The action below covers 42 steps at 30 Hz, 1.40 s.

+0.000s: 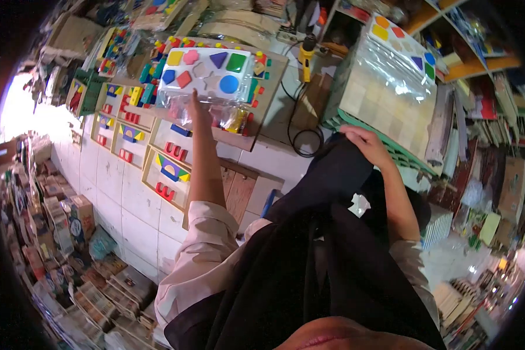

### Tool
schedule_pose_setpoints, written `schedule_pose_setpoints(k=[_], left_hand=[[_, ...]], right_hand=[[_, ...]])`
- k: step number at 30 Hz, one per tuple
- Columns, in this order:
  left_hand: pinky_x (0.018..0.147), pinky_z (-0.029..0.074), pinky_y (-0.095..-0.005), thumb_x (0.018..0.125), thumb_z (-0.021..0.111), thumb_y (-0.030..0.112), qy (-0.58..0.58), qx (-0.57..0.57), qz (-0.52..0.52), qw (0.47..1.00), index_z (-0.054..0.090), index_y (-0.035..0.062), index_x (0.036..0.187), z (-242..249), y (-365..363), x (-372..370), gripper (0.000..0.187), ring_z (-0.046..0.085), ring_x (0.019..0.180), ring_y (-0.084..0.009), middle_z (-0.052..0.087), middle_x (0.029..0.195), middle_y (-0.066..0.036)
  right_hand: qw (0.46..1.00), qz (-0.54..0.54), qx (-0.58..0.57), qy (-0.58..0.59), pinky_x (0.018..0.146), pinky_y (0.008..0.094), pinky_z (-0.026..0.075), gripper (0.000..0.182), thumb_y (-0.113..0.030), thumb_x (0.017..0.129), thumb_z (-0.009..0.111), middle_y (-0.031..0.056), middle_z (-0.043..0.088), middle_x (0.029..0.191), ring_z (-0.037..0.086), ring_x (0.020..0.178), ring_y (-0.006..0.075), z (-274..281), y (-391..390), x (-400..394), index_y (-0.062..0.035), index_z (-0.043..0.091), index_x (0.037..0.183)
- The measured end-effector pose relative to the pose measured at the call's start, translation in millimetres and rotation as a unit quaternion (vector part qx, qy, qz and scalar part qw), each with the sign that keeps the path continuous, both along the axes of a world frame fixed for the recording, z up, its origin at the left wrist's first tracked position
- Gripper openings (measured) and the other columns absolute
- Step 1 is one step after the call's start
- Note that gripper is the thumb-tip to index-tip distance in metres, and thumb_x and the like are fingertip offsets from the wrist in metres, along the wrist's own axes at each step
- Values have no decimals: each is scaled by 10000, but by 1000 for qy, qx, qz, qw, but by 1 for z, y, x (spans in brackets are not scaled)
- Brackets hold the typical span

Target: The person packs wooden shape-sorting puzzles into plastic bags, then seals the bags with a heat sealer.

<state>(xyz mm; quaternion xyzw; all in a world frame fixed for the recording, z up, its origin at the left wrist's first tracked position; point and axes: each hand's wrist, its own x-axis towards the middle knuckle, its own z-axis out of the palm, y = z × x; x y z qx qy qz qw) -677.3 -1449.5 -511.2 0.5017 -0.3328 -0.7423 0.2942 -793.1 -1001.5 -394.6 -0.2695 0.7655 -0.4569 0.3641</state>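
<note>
My left hand (199,112) reaches forward and grips the near edge of a shape sorter box (207,87), thumb on top. The box has a white lid with colored shapes, among them a blue circle, a green rectangle and a purple triangle, plus bare wood-toned ones. Clear plastic film (221,111) wraps it and hangs over its near side. Under and around the box, several colorful wooden toy pieces (149,93) lie on a board (271,76). My right hand (364,143) rests on my knee beside a green crate, fingers stretched out and holding nothing.
Another plastic-wrapped shape sorter (402,46) lies on wooden blocks (385,111) over the green crate (391,146) at right. A yellow-handled tool (305,61) with a black cord (294,111) lies between. Wooden trays of colored blocks (166,169) line the tiled floor. Stacked bundles (108,286) fill the lower left.
</note>
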Motion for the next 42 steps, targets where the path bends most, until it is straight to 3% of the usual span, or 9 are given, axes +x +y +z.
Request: schedule_pose_setpoints(k=[6, 7, 10, 16, 21, 26, 31, 36, 42], left_hand=[[770, 455, -398, 740, 627, 302, -115, -237, 122, 957, 159, 140, 1300, 37, 32, 1, 747, 437, 999, -256, 340, 1214, -159], [802, 442, -408, 758, 617, 276, -12, -256, 102, 961, 49, 178, 1342, 75, 83, -16, 820, 412, 1043, -287, 228, 1306, -180], [878, 388, -397, 800, 568, 189, -61, -488, -90, 866, 58, 125, 1338, 77, 145, -32, 744, 329, 1122, -268, 153, 1345, -163], [1012, 115, -395, 781, 575, 264, 95, -568, -466, 671, 103, 1, 1312, 89, 306, -72, 757, 158, 1249, -302, 125, 1357, -191], [1008, 139, -400, 799, 550, 227, 128, -606, -541, 568, 248, 5, 1278, 114, 344, -96, 609, 195, 1237, -322, 224, 1318, -215], [975, 229, -390, 779, 576, 213, 125, -539, -644, 528, 304, 9, 1255, 131, 398, -102, 585, 317, 1169, -332, 340, 1254, -213], [858, 367, -332, 745, 613, 203, 26, -561, -682, 468, 541, -18, 1014, 154, 447, -142, 355, 507, 962, -278, 536, 1046, -174], [806, 395, -312, 724, 617, 255, -72, -554, -727, 400, 613, -14, 897, 146, 473, -184, 320, 554, 872, -273, 602, 897, -174], [770, 409, -285, 743, 586, 264, -114, -534, -766, 339, 617, -12, 886, 129, 472, -212, 312, 575, 804, -243, 618, 829, -165]], right_hand=[[891, -438, -103, -60, 846, 282, 366, 426, -333, 884, 382, 103, 545, 1062, 500, 973, 169, -70, 73, 90, -10, 468, 1149], [878, -394, 170, -214, 945, 251, 279, 420, -330, 886, 354, 109, 508, 1113, 424, 1100, 201, -39, 76, 96, 6, 512, 1082], [833, 63, 423, 352, 1009, 513, 129, 272, -241, 771, 504, 84, 516, 1112, 264, 1227, 269, -8, 113, 138, -92, 592, 981], [801, -213, 348, 438, 980, 561, 152, 621, -467, 687, 573, 95, 377, 1273, 209, 1248, 294, 64, 193, 78, -116, 454, 1185], [803, -596, 15, -19, 973, 381, 266, 619, -499, 771, 466, 198, 356, 1263, 335, 1171, 321, -50, 247, 86, -59, 421, 1205], [939, -293, 83, -158, 759, 339, 409, 326, -310, 748, 530, 150, 588, 972, 535, 856, 202, -244, 271, 220, -50, 612, 927], [832, -412, -37, -371, 866, 309, 371, 559, -497, 833, 372, 189, 539, 1066, 506, 987, 236, -82, 271, 161, -31, 532, 1098], [785, -554, -124, 247, 911, 401, 332, 554, -439, 769, 530, 194, 398, 1211, 390, 1114, 344, 36, 263, 72, -71, 436, 1173], [808, -473, 84, 342, 934, 432, 307, 541, -336, 715, 613, 176, 332, 1271, 325, 1152, 377, 45, 247, 70, -149, 423, 1186]])
